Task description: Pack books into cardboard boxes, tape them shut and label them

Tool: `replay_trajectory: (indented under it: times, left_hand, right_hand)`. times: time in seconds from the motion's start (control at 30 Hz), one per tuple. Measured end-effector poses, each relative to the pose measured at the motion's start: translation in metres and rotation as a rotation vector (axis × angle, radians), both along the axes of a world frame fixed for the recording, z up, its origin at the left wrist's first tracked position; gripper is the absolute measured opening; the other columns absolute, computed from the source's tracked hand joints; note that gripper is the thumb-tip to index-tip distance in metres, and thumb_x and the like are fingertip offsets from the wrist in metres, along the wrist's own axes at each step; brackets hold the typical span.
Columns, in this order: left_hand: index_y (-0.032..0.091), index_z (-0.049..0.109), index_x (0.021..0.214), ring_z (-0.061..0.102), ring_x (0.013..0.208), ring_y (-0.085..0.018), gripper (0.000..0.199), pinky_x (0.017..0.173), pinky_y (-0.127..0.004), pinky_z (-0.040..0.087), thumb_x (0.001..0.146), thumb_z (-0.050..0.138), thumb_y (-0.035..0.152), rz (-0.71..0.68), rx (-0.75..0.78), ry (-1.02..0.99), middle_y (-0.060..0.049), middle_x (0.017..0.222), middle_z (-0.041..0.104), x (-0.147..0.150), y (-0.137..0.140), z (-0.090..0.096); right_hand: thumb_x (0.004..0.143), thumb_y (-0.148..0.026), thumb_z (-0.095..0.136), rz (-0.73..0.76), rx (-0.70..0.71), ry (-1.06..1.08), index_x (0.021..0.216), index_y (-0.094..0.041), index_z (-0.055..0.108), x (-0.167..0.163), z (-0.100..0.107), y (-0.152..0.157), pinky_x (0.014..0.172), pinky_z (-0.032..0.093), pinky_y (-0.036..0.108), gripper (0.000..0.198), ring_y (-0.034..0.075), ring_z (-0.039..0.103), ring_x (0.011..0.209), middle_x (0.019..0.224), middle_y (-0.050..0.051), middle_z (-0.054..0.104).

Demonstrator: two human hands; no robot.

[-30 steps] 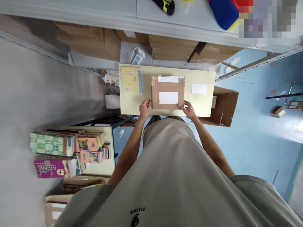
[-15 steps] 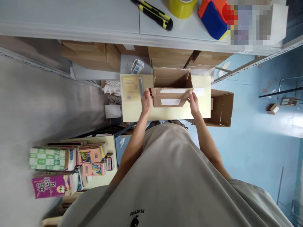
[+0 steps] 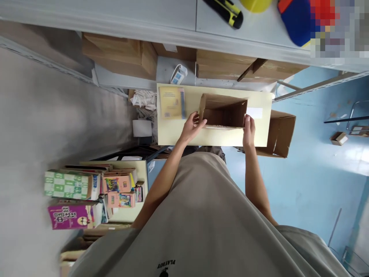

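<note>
An open-topped cardboard box (image 3: 227, 111) is over the cream tabletop (image 3: 173, 134), its opening facing up toward me and its inside bare. My left hand (image 3: 190, 127) grips the box at its near left corner, thumb over the edge and fingers against the side. On the opposite side, my right hand (image 3: 249, 130) holds the near right corner between thumb and fingers. A yellow booklet (image 3: 170, 103) lies on the tabletop left of the box. A white paper slip (image 3: 255, 112) lies to the right, just beyond my right hand.
Behind the table, larger cardboard boxes (image 3: 225, 64) and a white power strip (image 3: 179, 74) sit on a shelf. Above, a grey shelf carries a utility knife (image 3: 230, 13). Another open carton (image 3: 281, 134) stands at the right, and stacked books (image 3: 69, 184) are at left.
The box has tipped, so its labelled front has turned out of sight and more of its inside shows. My left thumb now lies over its near edge. The whole view has shifted.
</note>
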State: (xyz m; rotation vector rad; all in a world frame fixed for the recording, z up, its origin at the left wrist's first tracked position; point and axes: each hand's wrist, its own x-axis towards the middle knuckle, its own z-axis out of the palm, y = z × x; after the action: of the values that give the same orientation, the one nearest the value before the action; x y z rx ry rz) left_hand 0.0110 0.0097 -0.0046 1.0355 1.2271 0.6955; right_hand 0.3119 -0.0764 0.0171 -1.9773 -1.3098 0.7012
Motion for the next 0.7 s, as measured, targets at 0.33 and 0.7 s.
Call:
replay_trajectory:
  times: [0.33,0.7]
  left_hand:
    - [0.022,0.075,0.143,0.065,0.162,-0.047,0.056,0.13,-0.06,0.059,0.103,0.089,0.059,0.178,-0.076,0.367,-0.025,0.167,0.07,-0.109,0.043,-0.063]
    - [0.022,0.073,0.12,0.073,0.13,-0.029,0.025,0.13,-0.055,0.055,0.098,0.079,0.013,0.288,-0.112,0.557,-0.013,0.122,0.076,-0.149,0.089,-0.113]
  right_hand:
    - [0.124,-0.057,0.05,0.246,0.195,-0.031,0.173,-0.035,0.058,-0.161,0.077,0.04,0.125,0.064,0.066,0.055,0.038,0.066,0.159,0.166,0.017,0.068]
    - [0.114,-0.033,0.068,0.113,-0.675,0.097,0.171,-0.006,0.051,-0.312,-0.063,0.163,0.138,0.05,0.05,0.065,0.04,0.056,0.169,0.175,0.032,0.059]
